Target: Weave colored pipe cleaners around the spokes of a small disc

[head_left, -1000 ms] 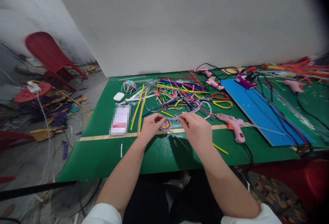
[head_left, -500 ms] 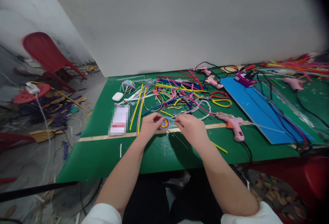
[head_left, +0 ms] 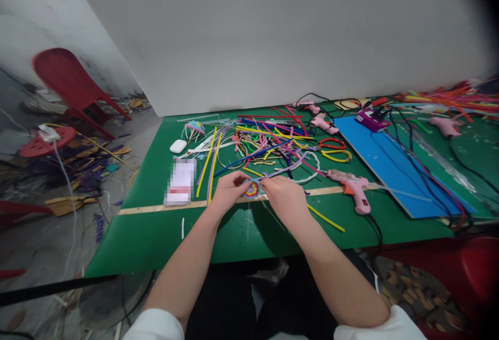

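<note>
Between the fingertips of the left hand [head_left: 229, 188] and the right hand [head_left: 284, 198], a coiled disc [head_left: 252, 190] of coloured pipe cleaners was pinched from both sides, low over the green table [head_left: 156, 236]. A lavender pipe cleaner [head_left: 290, 165] was trailed from it beyond the right fingers. A pink glue gun [head_left: 353, 189] was laid further right of them.

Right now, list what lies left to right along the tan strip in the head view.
White card → left hand → disc → right hand → glue gun → blue board
</note>
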A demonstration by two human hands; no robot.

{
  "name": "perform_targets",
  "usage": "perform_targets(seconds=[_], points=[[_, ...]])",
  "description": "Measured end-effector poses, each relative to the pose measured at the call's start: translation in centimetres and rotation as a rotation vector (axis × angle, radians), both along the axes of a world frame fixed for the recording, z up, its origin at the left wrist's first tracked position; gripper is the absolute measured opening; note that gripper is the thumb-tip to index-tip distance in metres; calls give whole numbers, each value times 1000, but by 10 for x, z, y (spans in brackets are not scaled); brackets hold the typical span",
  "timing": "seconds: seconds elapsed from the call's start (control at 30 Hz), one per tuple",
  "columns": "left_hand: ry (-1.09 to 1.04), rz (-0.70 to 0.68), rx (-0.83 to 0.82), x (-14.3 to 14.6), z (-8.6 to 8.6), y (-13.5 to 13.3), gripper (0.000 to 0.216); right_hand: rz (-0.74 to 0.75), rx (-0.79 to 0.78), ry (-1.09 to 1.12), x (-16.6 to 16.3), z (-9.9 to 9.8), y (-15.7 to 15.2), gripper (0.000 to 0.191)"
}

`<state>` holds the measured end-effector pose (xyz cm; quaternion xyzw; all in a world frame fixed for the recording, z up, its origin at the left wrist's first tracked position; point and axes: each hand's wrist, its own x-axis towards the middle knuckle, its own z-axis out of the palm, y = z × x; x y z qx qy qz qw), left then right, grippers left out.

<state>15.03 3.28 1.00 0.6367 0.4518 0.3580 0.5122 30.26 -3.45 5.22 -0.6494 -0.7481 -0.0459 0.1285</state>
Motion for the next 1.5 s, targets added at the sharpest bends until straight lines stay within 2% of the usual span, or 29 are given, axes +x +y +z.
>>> perform_targets(seconds=[0.2, 0.5, 0.7, 0.83, 0.97, 1.13, 1.23, 1.37, 1.5], points=[[18, 9, 3, 0, -2, 0, 18, -38, 25, -30, -1, 0, 0, 18], [147, 30, 97, 1, -4, 0, 13, 172, 66, -137, -9, -2, 2, 11], [217, -42, 124, 4, 1, -6, 11, 250, 116, -132, -12, -2, 7, 11], [249, -100, 152, 5, 6, -8, 5, 260, 78, -163, -8, 14, 13, 14], [251, -147, 143, 5, 7, -10, 8, 210, -65, -239, -10, 46, 16, 18], [212, -214, 111, 5, 5, -10, 8, 359, -250, -367, -16, 78, 22, 14], [185, -208, 91, 5, 2, -8, 11, 460, -259, -390, -9, 84, 23, 11], [153, -207, 73, 3, 1, -7, 10, 559, -197, -397, 2, 81, 16, 12], [120, -233, 54, 2, 2, -7, 7, 621, -281, -423, 1, 73, 10, 12]])
